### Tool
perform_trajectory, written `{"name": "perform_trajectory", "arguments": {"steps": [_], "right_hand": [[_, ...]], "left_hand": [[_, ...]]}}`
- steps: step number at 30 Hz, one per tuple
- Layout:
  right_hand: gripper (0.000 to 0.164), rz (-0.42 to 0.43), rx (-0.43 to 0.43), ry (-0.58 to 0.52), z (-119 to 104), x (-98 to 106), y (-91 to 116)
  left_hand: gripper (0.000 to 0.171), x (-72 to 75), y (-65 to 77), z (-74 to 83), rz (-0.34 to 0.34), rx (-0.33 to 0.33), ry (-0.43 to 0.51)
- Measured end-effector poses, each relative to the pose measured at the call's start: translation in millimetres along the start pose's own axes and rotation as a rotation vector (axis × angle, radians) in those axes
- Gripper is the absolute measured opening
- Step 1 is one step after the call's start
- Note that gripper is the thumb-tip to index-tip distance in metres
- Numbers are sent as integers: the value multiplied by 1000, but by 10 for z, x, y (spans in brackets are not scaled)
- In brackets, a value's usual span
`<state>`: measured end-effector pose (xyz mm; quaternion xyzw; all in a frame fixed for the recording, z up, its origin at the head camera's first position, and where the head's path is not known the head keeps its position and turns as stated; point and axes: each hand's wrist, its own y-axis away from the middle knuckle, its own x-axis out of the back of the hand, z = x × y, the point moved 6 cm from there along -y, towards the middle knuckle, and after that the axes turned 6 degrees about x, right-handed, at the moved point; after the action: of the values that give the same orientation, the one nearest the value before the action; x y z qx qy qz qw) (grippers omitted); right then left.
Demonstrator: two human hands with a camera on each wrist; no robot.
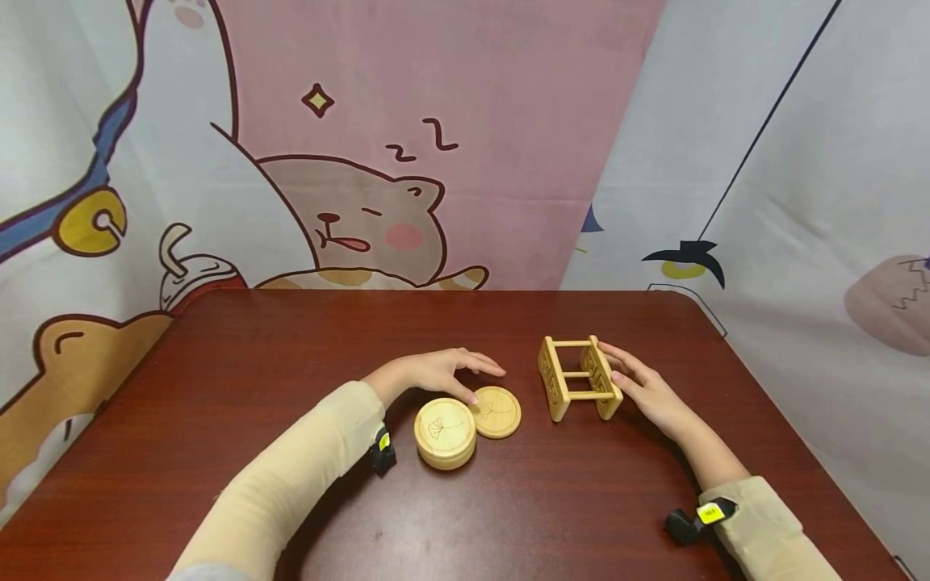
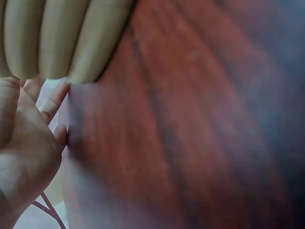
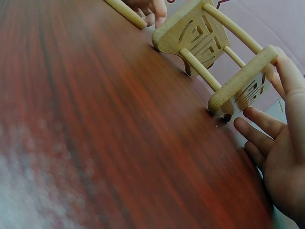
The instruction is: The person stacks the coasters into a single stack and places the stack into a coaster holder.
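Observation:
A stack of round wooden coasters (image 1: 445, 432) with a leaf engraving lies left of centre on the table. One more coaster (image 1: 498, 415) lies flat beside it, on its right. My left hand (image 1: 439, 374) hovers behind the stack, its fingers extended to the right and its thumb tip at the single coaster's edge. The stack's edges loom close in the left wrist view. To the right stands a small wooden coaster rack (image 1: 579, 394) with cut-out side panels and round crossbars. My right hand (image 1: 654, 397) touches the rack's right panel with lightly bent, spread fingers.
All of this is on a dark red-brown wooden table (image 1: 407, 532). A cartoon-printed cloth (image 1: 508, 161) hangs behind the table and along its sides. Black wrist cameras are strapped at both sleeves.

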<state>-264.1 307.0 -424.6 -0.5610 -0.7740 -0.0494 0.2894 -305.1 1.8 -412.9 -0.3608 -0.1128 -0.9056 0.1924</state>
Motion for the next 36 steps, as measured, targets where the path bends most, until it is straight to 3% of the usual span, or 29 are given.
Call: {"name": "perform_trajectory", "arguments": {"steps": [7,17,36], "right_hand": [[49,2,1,8,8,10,-4],[49,-5,34,-1,-3,13,-8],[49,-4,69,-30,30,10,-11]], "left_hand": [[61,-37,-66,24,-38,8,-61],[63,-79,-97,22,-73,112,-166],[71,-97,-100,14,-36,150,-230]]}}
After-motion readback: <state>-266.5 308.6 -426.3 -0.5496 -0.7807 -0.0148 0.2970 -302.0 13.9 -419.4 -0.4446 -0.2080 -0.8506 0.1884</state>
